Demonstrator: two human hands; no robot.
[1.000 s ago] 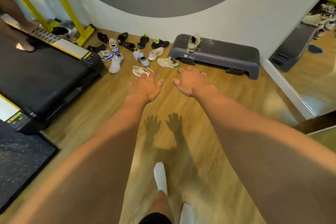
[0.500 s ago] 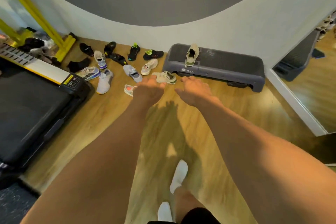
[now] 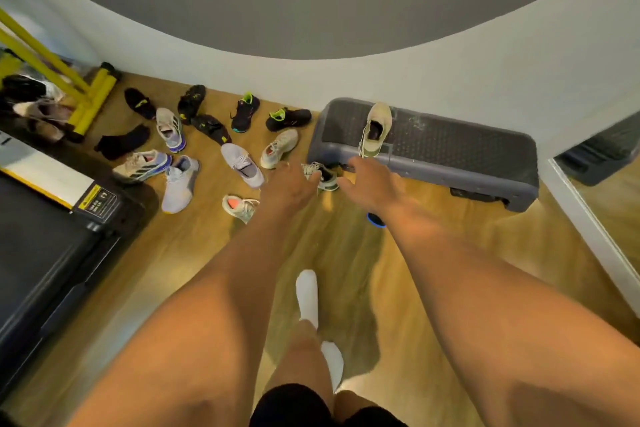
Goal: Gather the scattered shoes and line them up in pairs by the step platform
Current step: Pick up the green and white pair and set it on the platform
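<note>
Shoes (image 3: 242, 166) lie scattered on the wood floor (image 3: 156, 253), left of the step platform (image 3: 450, 149); a tan sneaker (image 3: 375, 128) sits on top of it. Your left hand (image 3: 291, 187) and right hand (image 3: 370, 180), fingers loosely spread and empty, flank a beige sneaker (image 3: 323, 175) at its near-left corner.

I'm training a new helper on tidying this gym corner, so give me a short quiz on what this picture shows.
1. True or false: a beige shoe lies on top of the step platform.
2. The floor shoe between the left hand and the right hand is: A beige, B black, C lilac.
3. Fill in: the person wears white ___.
Key: 1 true; 2 A; 3 socks.
</note>
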